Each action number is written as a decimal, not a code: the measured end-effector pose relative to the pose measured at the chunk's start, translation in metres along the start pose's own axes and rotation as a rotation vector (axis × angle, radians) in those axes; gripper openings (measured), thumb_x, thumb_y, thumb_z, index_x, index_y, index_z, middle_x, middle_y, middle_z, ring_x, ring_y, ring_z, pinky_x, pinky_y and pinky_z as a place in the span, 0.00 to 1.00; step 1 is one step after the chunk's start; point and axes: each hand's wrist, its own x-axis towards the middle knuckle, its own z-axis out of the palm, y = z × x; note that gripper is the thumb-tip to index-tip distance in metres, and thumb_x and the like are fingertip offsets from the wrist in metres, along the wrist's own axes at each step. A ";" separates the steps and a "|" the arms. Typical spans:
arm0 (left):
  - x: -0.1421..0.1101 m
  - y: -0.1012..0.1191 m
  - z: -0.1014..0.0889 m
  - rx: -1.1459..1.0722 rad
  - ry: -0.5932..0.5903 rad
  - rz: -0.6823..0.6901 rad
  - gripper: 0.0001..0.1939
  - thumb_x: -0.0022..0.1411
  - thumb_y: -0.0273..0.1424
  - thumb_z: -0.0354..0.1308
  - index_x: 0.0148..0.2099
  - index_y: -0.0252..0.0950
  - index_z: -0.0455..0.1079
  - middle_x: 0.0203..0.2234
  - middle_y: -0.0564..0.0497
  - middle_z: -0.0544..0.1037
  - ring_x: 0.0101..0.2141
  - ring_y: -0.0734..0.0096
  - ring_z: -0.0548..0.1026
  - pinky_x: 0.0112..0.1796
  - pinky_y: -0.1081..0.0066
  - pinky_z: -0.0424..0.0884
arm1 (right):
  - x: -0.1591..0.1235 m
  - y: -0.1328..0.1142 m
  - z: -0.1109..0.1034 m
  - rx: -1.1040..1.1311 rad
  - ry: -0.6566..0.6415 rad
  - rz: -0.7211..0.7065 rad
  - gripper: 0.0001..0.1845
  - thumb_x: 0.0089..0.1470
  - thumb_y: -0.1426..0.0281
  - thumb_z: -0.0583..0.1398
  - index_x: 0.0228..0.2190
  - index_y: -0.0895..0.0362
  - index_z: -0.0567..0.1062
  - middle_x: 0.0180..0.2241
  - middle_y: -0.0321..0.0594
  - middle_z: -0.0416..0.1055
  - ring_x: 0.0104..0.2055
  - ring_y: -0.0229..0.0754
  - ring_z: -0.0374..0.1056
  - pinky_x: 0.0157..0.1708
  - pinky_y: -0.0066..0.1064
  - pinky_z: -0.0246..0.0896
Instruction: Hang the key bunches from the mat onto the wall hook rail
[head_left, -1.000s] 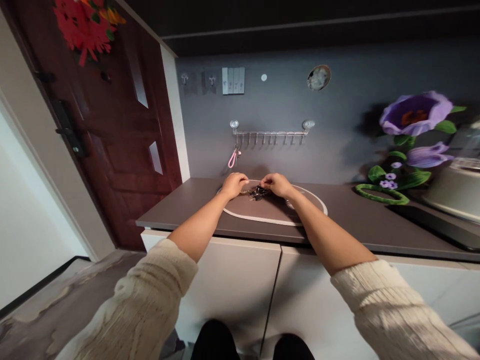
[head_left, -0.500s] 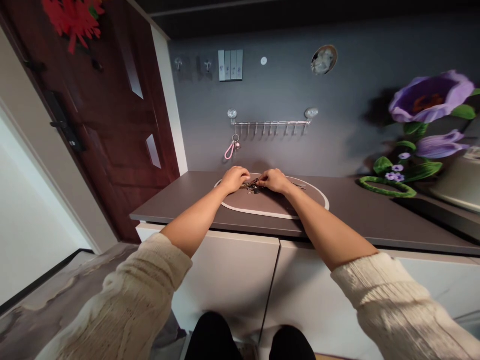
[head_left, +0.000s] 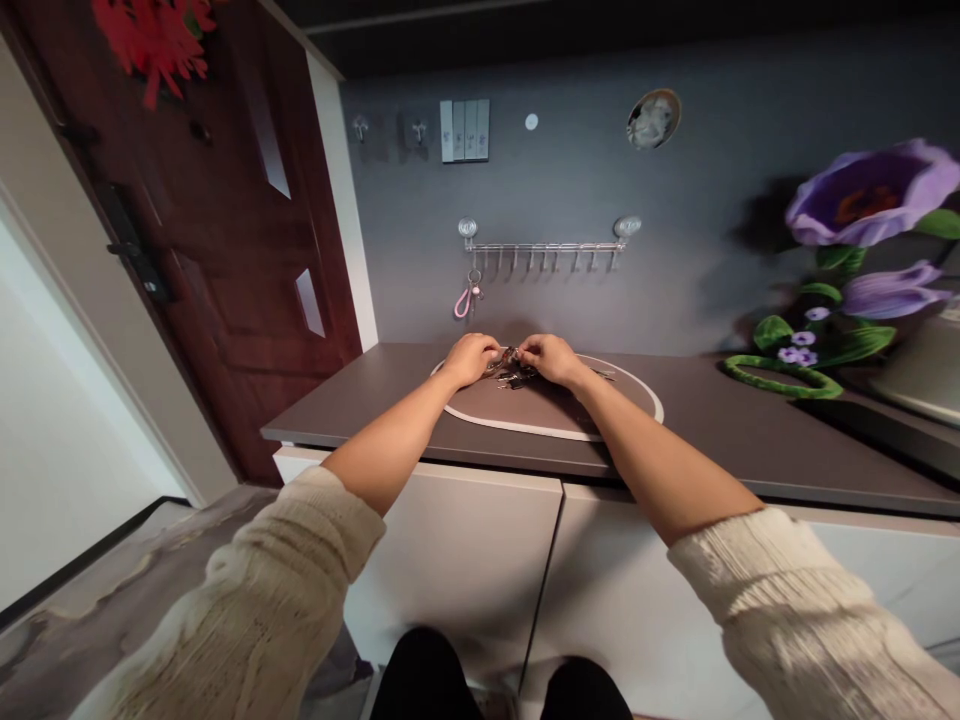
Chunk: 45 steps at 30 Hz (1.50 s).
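Observation:
A small pile of keys (head_left: 514, 380) lies on an oval mat (head_left: 525, 415) with a pale rim, on the dark countertop. My left hand (head_left: 471, 358) is at the left side of the pile, its fingers bent and closed. Whatever they grip is hidden by the hand. From the right, my right hand (head_left: 551, 358) pinches some of the keys between thumb and fingertips, slightly raised above the pile. The two hands' fingertips are close together, with small metal parts between them. A few thin pieces lie on the mat beyond my right wrist.
A clear rail with hooks (head_left: 547, 248) is fixed to the grey wall; a pink key ring strap (head_left: 463, 302) hangs at its left end. Purple artificial flowers (head_left: 870, 200) stand at the right. A dark red door (head_left: 225, 250) is at the left. White cabinet doors (head_left: 420, 540) are below the countertop.
My right fingers have risen slightly with some of the keys, bringing them up between the hands. My left hand has hardly moved. The whole view has shifted slightly.

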 end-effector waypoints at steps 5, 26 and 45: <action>-0.001 0.007 -0.006 -0.147 0.065 -0.080 0.11 0.56 0.26 0.49 0.37 0.34 0.72 0.36 0.47 0.76 0.37 0.69 0.71 0.42 0.70 0.64 | 0.003 0.000 0.003 0.293 0.001 -0.076 0.05 0.48 0.71 0.55 0.26 0.58 0.71 0.25 0.37 0.73 0.28 0.34 0.68 0.34 0.26 0.60; 0.000 0.015 -0.010 -0.511 0.164 -0.045 0.09 0.57 0.28 0.49 0.35 0.31 0.70 0.32 0.49 0.76 0.34 0.74 0.71 0.41 0.72 0.64 | -0.003 -0.013 0.002 0.767 -0.008 -0.043 0.13 0.44 0.62 0.58 0.28 0.59 0.68 0.28 0.38 0.71 0.30 0.34 0.65 0.34 0.29 0.60; -0.003 0.014 -0.021 0.134 0.223 0.055 0.13 0.61 0.29 0.43 0.40 0.38 0.70 0.35 0.47 0.72 0.38 0.68 0.68 0.40 0.70 0.61 | 0.000 -0.019 0.000 0.691 0.156 -0.108 0.13 0.45 0.64 0.58 0.33 0.58 0.70 0.34 0.40 0.71 0.38 0.37 0.65 0.43 0.32 0.58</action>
